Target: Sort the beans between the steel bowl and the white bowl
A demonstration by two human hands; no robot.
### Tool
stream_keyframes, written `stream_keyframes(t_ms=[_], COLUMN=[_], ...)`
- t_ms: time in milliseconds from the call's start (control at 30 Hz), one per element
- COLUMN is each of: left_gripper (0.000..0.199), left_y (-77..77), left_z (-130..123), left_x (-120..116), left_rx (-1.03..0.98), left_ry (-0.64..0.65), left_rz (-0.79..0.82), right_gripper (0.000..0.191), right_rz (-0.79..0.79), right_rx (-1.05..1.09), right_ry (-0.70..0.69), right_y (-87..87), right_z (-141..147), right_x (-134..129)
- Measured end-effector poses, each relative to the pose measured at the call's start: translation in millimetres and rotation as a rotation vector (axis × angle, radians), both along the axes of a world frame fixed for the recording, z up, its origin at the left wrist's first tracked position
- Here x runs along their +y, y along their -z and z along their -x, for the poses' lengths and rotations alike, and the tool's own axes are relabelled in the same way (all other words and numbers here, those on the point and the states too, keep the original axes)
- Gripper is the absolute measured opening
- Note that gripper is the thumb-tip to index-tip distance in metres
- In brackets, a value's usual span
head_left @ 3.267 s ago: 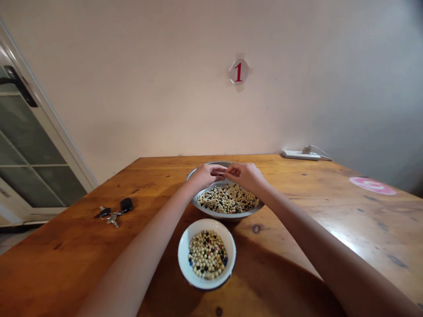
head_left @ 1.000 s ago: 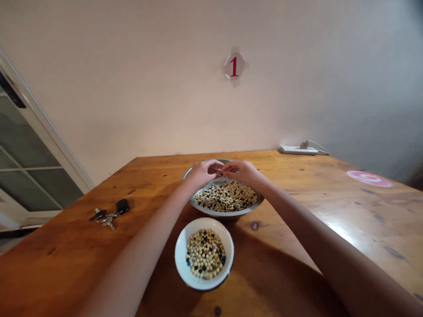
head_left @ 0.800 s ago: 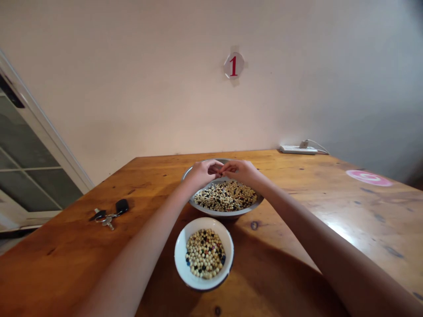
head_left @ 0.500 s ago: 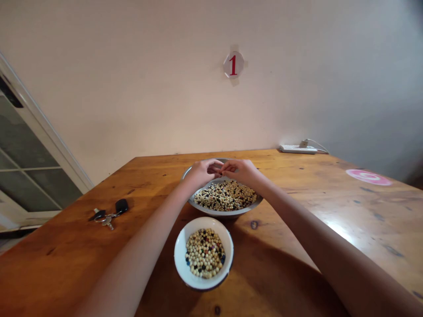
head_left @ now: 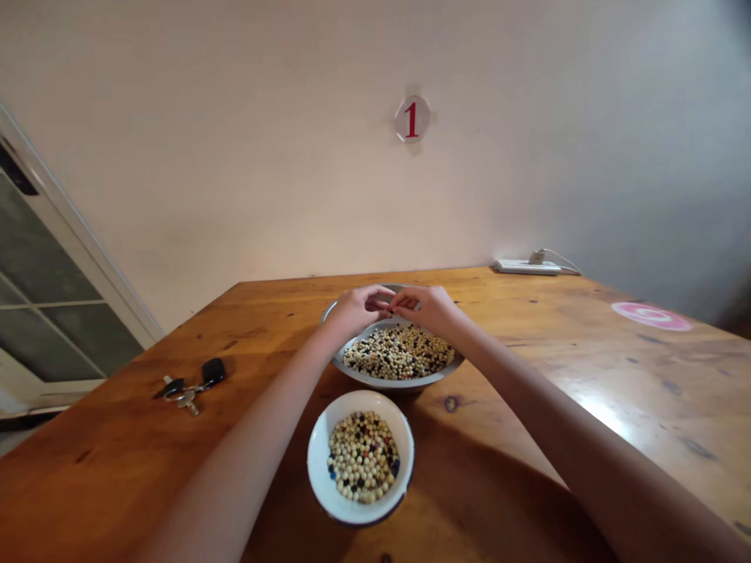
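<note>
My left hand (head_left: 357, 309) and my right hand (head_left: 423, 306) hang over the far rim of a wide steel bowl (head_left: 390, 384), their fingertips meeting. Anything pinched between those fingers is too small to make out. The steel bowl holds a layer of cream and dark beads (head_left: 399, 353). Closer to me, below both forearms, a white enamel bowl (head_left: 317, 461) with a dark rim holds a mound of similar cream beads (head_left: 362, 457), with some dark and blue ones among them. Neither hand touches the white bowl.
Both bowls stand on a worn wooden table (head_left: 528, 344). A set of keys with black fobs (head_left: 188, 389) lies to the left. A white power strip (head_left: 526, 267) sits at the far edge, and a pink round sticker (head_left: 650, 316) is on the right. A glass-paned door (head_left: 52, 313) stands at left.
The view has tilted and drifted slightly, so the table sits a little differently in the frame. My hands have stayed together above the far rim, and the bowls have not visibly moved.
</note>
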State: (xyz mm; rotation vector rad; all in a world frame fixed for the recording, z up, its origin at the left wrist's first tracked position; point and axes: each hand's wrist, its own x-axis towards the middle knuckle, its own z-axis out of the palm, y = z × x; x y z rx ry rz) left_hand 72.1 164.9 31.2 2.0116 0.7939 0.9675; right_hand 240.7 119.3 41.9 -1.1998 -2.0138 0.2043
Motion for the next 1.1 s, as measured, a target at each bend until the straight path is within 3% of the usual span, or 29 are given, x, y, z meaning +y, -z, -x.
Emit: stream_keyframes(t_ms=[500,833,1100], left_gripper=[0.034,0.031,0.03], left_y=[-2.6,2.9,-0.2], left_z=[1,4,5], left_x=[-8,1,-2], left_rx=[-0.028,-0.111,-0.146], left_ry=[-0.018,-0.032,-0.039], left_rz=[0.012,-0.056,-0.053], right_gripper=[0.016,0.014,0.02], right_rz=[-0.064,-0.083,-0.117], right_rx=[-0.092,0.101,-0.049], right_ry=[0.056,0.035,-0.014], right_y=[-0.9,2.4,-2.0], right_z=[5,1,4], right_x=[-5,-3,-10])
